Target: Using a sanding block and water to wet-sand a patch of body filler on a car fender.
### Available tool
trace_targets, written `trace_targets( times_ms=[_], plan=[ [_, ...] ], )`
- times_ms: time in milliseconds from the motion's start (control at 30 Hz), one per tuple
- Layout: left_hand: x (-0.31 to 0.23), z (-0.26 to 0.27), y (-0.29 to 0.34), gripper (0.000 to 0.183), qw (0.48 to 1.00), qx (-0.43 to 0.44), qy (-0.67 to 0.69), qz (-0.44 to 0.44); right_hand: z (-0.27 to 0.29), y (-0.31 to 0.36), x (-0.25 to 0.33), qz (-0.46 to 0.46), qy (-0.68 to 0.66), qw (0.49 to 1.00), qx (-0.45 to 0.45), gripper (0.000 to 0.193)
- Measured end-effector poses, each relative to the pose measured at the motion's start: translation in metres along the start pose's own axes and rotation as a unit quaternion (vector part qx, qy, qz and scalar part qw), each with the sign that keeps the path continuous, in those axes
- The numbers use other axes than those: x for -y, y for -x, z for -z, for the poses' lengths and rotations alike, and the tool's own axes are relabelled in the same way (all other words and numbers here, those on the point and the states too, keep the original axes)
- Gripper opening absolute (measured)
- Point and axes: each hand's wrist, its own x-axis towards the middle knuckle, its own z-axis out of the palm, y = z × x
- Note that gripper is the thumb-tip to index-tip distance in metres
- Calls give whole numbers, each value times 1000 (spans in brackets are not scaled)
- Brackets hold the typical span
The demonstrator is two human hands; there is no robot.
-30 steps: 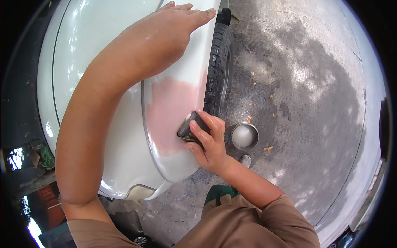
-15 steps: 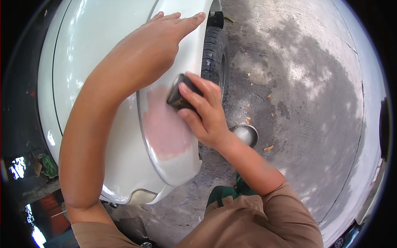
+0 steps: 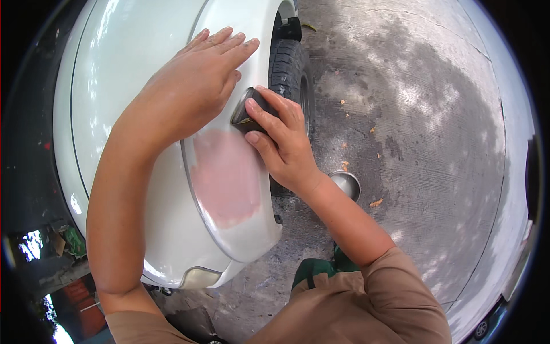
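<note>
A white car's curved fender [image 3: 229, 232] carries a dull pink patch [image 3: 226, 178] with uneven edges. Just beyond the patch's far end, my right hand [image 3: 289, 140] grips a folded piece of dark sandpaper [image 3: 252, 112] and presses it to the paintwork. Whether a block lies inside the sandpaper is hidden. My left hand [image 3: 203, 69] rests palm down farther along the fender, holding nothing, its fingers stretched out. The left forearm crosses above the bonnet [image 3: 129, 63] and covers part of it.
To the right of the fender is the front tyre [image 3: 286, 66] in its wheel arch. A metal bowl [image 3: 348, 186] stands on the concrete ground [image 3: 424, 172], close to my right forearm. Dry leaves [image 3: 375, 203] lie scattered there. A headlight [image 3: 199, 277] sits at the car's near end.
My right hand and the sandpaper have slid away from me along the fender, off the pink patch's far part. More of my left thumb now shows. The view has shifted slightly.
</note>
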Motion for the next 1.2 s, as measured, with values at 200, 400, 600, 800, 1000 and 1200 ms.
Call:
trace_targets(
  times_ms=[200, 400, 600, 800, 1000, 1200],
  plan=[
    [1, -6, 5, 44, 994, 16, -104, -20, 7, 75, 21, 35, -26, 997, 68, 63],
    [6, -6, 1, 44, 992, 18, -123, -27, 0, 23, 14, -25, 21, 999, -19, 52],
    [5, -7, 3, 44, 990, 15, -137, -33, 7, 28, 13, 9, 9, 1000, 15, 53],
    [5, -10, 5, 44, 989, 13, -141, -30, 0, 59, 45, -62, 20, 998, -2, 50],
    [7, -6, -2, 45, 985, -3, -167, -49, -11, -18, 20, -102, 62, 989, -83, 47],
    [3, -9, -1, 42, 991, -57, -120, -4, -21, 87, 74, -81, 53, 995, -17, 62]
  ],
)
